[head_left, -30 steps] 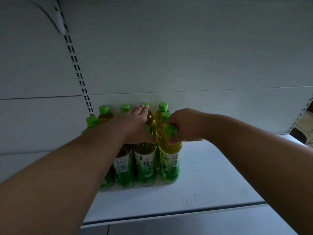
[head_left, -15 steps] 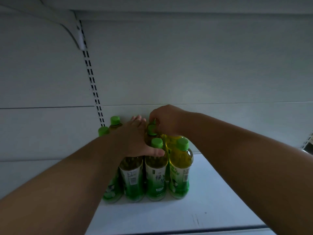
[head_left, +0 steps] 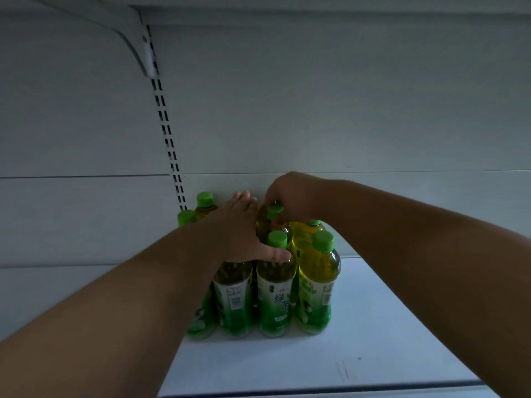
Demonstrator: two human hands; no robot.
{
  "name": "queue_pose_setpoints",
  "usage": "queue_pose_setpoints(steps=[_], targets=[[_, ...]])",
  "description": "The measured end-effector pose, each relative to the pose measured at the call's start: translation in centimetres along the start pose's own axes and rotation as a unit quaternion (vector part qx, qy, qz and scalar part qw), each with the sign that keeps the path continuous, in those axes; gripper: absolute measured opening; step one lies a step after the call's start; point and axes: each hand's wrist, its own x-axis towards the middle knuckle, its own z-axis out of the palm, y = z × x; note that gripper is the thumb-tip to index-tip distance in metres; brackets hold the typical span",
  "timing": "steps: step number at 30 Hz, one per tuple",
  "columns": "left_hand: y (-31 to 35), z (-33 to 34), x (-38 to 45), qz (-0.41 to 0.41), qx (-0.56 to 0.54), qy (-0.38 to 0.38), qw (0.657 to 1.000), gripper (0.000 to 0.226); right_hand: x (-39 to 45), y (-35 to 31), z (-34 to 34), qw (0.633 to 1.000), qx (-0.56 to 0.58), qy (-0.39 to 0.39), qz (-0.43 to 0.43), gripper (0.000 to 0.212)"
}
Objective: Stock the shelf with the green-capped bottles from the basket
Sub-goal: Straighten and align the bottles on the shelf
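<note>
Several green-capped tea bottles stand packed together on the white shelf [head_left: 359,349], against its back wall. My left hand [head_left: 238,234] lies flat over the left bottles, fingers stretched out, thumb pressed on the neck of a front bottle [head_left: 275,285]. My right hand [head_left: 290,196] reaches over the group and pinches the neck of a bottle in the second row [head_left: 268,222], which leans a little to the left. A front right bottle [head_left: 316,282] stands free of both hands. The basket is out of view.
A slotted upright rail [head_left: 169,139] with a white bracket [head_left: 143,50] runs up the back wall left of the bottles. An upper shelf [head_left: 316,4] hangs overhead. The shelf's front edge [head_left: 316,390] lies near the bottom of the view.
My right hand let go of the front right bottle's cap and moved back onto a second-row bottle. My left hand stayed over the left bottles. The camera tilted up.
</note>
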Motion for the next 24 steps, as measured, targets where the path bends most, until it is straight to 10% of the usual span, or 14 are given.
queue_pose_setpoints(steps=[15,24], targets=[[-0.5,0.2,0.2,0.011,0.01,0.002,1.0,0.16,-3.9,-0.4,-0.4,0.994,0.083,0.066,0.012,0.028],[0.0,-0.8,-0.3,-0.008,0.029,-0.048,0.998,0.153,-5.7,-1.7,1.1,0.995,0.085,-0.046,-0.019,0.041]])
